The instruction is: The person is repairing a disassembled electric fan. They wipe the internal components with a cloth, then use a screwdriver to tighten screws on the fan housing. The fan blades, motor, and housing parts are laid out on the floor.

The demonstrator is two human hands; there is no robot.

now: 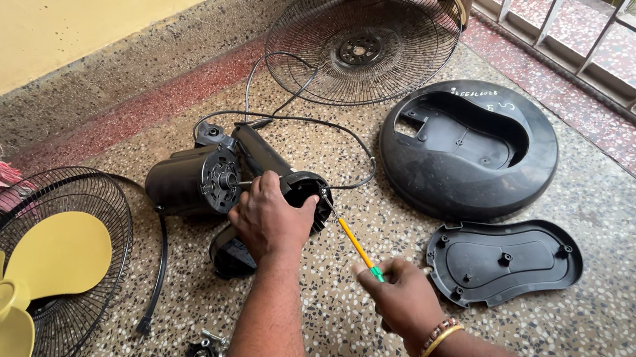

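Speckled terrazzo floor (pixel 602 279) fills the frame, with a yellow wall at the upper left and a window grille at the upper right. At centre, the left hand (pixel 269 219) is clamped over the black fan motor housing (pixel 196 180). Just below, the right hand (pixel 403 296) pinches a yellow screwdriver (pixel 354 242), its tip at the housing. A round black base (pixel 469 149) lies at right, upturned like a dish, its hollow holding nothing loose; its cover plate (pixel 506 259) lies below it. 2 wire guards show: 1 (pixel 364 37) at top, 1 (pixel 77 198) at left holding the yellow blade (pixel 9 300).
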